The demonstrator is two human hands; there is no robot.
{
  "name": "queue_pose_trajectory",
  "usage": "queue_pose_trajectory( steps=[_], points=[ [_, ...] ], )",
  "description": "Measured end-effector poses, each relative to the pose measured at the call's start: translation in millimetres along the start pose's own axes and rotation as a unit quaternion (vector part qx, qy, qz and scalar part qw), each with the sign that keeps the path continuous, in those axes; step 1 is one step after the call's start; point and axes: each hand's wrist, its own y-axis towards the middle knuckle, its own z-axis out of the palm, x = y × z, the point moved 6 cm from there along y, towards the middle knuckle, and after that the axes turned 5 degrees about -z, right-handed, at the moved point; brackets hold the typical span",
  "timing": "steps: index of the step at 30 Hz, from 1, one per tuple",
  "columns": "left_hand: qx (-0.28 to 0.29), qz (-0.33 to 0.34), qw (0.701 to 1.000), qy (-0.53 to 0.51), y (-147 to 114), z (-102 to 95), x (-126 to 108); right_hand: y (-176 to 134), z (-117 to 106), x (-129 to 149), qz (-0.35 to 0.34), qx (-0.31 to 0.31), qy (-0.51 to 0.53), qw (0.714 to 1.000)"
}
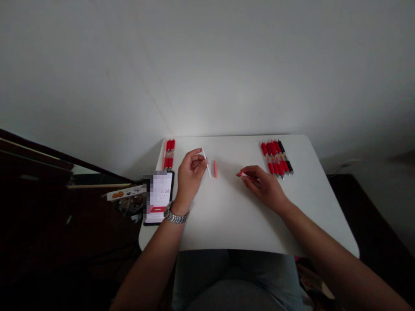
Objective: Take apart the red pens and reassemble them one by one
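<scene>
My left hand (193,167) pinches a thin white stick (206,162) between thumb and fingertips, tilted over the table. Just right of it lies a short pink tube-like piece (215,169), touched by neither hand. My right hand (264,188) is closed on a small red-and-white piece (243,174) whose kind I cannot make out; the fingers cover part of it. Beyond the right hand, several red pens (272,157) lie side by side, with a black pen (285,157) at their right end. At the far left corner lie two red pens (170,154) beside a pale pink strip-like piece (164,154).
A phone (157,203) with a lit screen lies at the left edge of the white table (223,224), by my watch (177,214). The wall (227,77) rises behind the table's far edge. Dark furniture and clutter (129,201) stand at left.
</scene>
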Motion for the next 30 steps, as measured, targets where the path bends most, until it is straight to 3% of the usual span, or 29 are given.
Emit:
queue_pose_trajectory(
  steps=[8, 20, 30],
  points=[
    [-0.02, 0.012, 0.994, 0.103, -2, 0.1, -2, 2, -1, 3, 0.0, 0.0, -0.007, 1.0],
    [0.032, 0.04, 0.967, 0.249, -6, 9.6, 9, 6, -2, 9, -0.024, -0.022, -0.031, 0.999],
    [0.042, 0.061, 0.945, 0.32, -6, 15.8, 6, 6, 0, 6, -0.019, -0.018, -0.033, 0.999]
  ],
)
